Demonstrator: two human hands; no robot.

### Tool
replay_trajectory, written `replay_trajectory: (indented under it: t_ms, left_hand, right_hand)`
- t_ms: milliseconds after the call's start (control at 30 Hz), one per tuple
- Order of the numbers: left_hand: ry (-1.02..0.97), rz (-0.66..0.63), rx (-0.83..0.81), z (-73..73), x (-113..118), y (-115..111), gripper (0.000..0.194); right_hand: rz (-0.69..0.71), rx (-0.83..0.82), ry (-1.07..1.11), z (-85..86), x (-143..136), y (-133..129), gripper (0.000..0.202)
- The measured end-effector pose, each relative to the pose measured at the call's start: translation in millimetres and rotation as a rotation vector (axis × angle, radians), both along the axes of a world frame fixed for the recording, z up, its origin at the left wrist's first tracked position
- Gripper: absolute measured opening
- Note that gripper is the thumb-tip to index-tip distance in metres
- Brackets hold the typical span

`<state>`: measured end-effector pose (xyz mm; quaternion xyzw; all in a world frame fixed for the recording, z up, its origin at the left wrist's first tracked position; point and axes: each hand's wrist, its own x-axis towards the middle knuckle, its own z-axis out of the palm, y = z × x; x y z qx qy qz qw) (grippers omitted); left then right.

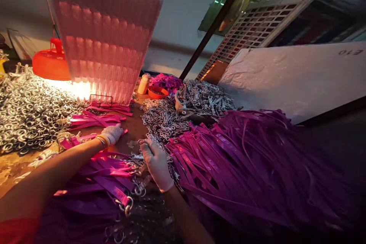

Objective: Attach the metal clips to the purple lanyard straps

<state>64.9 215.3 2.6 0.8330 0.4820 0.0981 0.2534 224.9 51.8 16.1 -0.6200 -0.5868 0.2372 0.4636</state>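
Curling into a fist, the left hand [112,135], in a knitted glove, sits among magenta straps [94,122] on the table [131,125]; whether it grips one I cannot tell. The right hand [157,162], in a thin white glove, has thumb and fingertips drawn together beside heaped metal snap hooks [164,118]; what they pinch is unclear. Further right spreads a larger strap pile [223,160], its pale markings too small to read. Leftward, a heap of metal rings [28,110] lies near a red lamp [51,63]. A white board [294,80] at right bears what looks like "E10".
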Motion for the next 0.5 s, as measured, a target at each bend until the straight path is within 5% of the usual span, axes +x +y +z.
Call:
replay_trajectory:
  t_ms: [167, 333, 500]
  left_hand:
    - [-0.049, 0.026, -0.165, 13.4, -18.6, -10.8, 0.015]
    - [-0.411, 0.045, -0.457, 45.5, -52.6, -73.9, 0.029]
    - [-0.788, 0.212, -0.729, 48.2, -69.4, -130.8, 0.022]
  right_hand:
    - [0.01, -0.015, -0.083, 2.1, -3.4, 4.7, 0.034]
    - [0.163, 0.076, -0.272, 16.4, -23.9, -0.2, 0.027]
    - [0.207, 0.067, -0.603, 32.1, -44.8, -21.0, 0.026]
